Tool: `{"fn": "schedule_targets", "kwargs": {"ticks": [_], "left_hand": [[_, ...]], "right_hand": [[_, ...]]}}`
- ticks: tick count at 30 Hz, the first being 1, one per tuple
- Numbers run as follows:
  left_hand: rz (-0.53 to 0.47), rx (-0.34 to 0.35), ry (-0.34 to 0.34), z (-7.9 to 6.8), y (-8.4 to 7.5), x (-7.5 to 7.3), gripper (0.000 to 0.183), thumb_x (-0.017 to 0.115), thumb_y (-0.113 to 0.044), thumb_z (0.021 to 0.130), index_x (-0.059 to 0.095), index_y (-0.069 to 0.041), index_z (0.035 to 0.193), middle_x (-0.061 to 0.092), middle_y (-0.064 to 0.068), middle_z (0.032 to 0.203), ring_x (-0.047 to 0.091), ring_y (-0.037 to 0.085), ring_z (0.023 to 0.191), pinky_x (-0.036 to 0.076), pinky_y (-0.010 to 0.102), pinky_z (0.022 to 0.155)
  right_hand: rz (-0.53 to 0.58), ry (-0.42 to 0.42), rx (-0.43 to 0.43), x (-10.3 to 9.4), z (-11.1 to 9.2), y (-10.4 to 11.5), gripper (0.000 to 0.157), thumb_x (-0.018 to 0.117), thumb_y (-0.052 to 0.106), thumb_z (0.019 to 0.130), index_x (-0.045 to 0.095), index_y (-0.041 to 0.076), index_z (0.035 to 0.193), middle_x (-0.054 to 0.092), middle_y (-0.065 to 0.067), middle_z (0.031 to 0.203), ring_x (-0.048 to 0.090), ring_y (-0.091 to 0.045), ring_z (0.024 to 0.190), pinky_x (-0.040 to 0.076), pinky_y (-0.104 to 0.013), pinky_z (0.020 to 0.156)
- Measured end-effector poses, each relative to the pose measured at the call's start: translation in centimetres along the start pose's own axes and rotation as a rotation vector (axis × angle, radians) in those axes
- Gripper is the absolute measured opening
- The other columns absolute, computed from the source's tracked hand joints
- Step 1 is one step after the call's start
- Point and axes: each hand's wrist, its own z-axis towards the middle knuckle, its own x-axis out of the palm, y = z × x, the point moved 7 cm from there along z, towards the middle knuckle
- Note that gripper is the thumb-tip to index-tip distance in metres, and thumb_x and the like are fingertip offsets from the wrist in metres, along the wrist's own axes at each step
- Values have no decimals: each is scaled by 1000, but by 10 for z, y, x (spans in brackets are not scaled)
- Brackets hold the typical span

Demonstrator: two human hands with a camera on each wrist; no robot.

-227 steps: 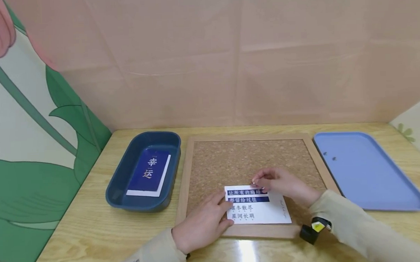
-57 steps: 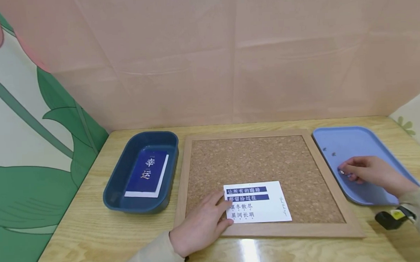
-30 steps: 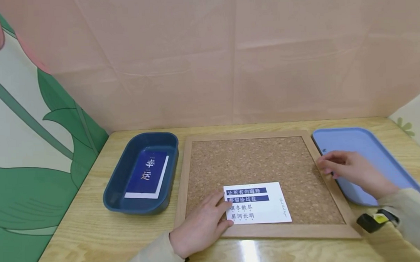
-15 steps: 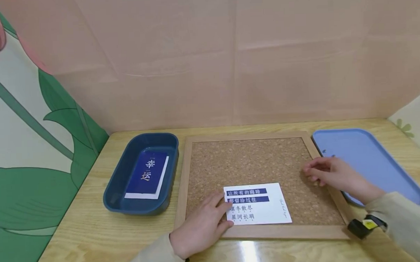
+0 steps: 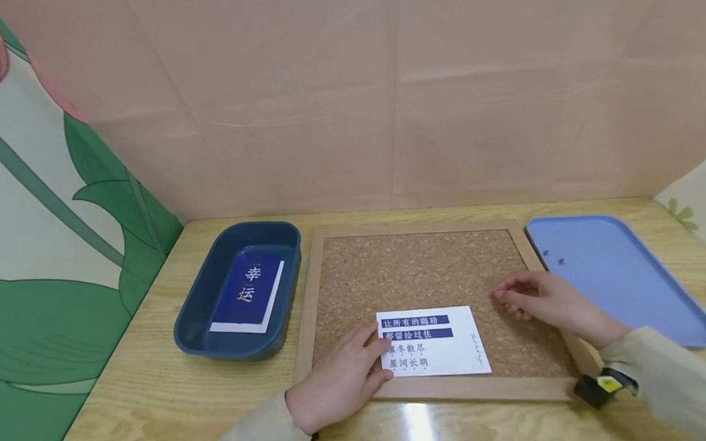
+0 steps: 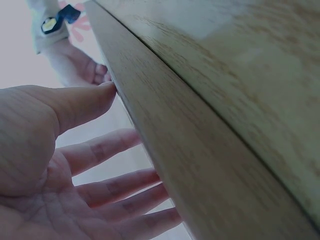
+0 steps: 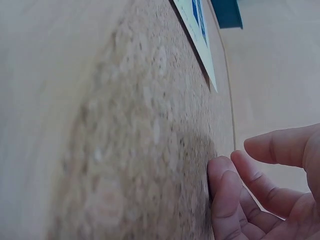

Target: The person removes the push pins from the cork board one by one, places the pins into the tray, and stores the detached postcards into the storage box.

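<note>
My left hand point(image 5: 342, 375) rests at the left edge of a white postcard point(image 5: 433, 342) printed with blue and black Chinese characters, fingertips over its edge. The postcard lies at the front of a wood-framed cork board point(image 5: 419, 263). In the left wrist view, the fingers of the left hand point(image 6: 90, 170) are spread along the frame. Over the board's right part hovers my right hand point(image 5: 542, 299), right of the postcard. The right wrist view shows that hand point(image 7: 270, 185) loosely curled low over the cork, nothing visible between thumb and index finger.
At right stands a blue tray point(image 5: 623, 269) with two small pushpin-like pieces point(image 5: 553, 257) near its left side; the hand and forearm cover part of it. A dark blue bin point(image 5: 184, 333) at left holds a dark blue card point(image 5: 250, 289) over a white one. A curtain hangs behind.
My right hand went from the postcard's top edge to the tray, with a small shiny piece at its fingertips, then came back left over the cork. My left hand stayed at the postcard.
</note>
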Motion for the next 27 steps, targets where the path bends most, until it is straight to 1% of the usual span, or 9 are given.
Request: {"fn": "schedule_targets", "kwargs": {"ticks": [2,9,15,19,22,27], "left_hand": [[2,-2,2,0,0,0,42,59,-31,95,58,-10,131,43,16,145,41,31,135,35,45,111],[-1,-2,5,0,1,1,43,59,-31,95,58,-10,131,42,16,146,40,32,135,34,46,112],[0,0,2,0,0,1,43,59,-31,95,58,-10,132,42,16,147,40,32,135,34,46,112],[6,6,-4,0,0,0,43,59,-31,95,58,-10,131,43,15,146,41,32,135,34,45,112],[9,9,-4,0,0,0,43,59,-31,95,58,-9,131,43,15,145,41,31,135,34,44,112],[13,14,-4,0,0,0,42,58,-31,95,58,-9,132,43,15,145,41,31,135,34,44,112]], "right_hand": [[-5,5,-2,3,0,2,26,58,17,96,63,-5,109,63,-6,79,56,-7,64,51,-25,56],[6,23,-57,11,1,10,22,59,13,95,64,-5,106,65,-6,84,56,-5,65,51,-25,55],[-1,37,-84,17,3,18,21,61,13,93,66,-4,104,64,-5,79,55,-5,62,51,-25,54],[-12,49,-122,22,3,23,19,61,11,93,67,-4,102,64,-4,77,55,-4,60,50,-25,52],[-25,59,-122,25,4,24,19,61,12,93,68,-3,102,64,-3,77,54,-4,61,50,-25,52],[-31,65,-97,26,3,26,19,62,14,93,69,-2,102,65,-3,79,55,-5,63,51,-25,52]]}}
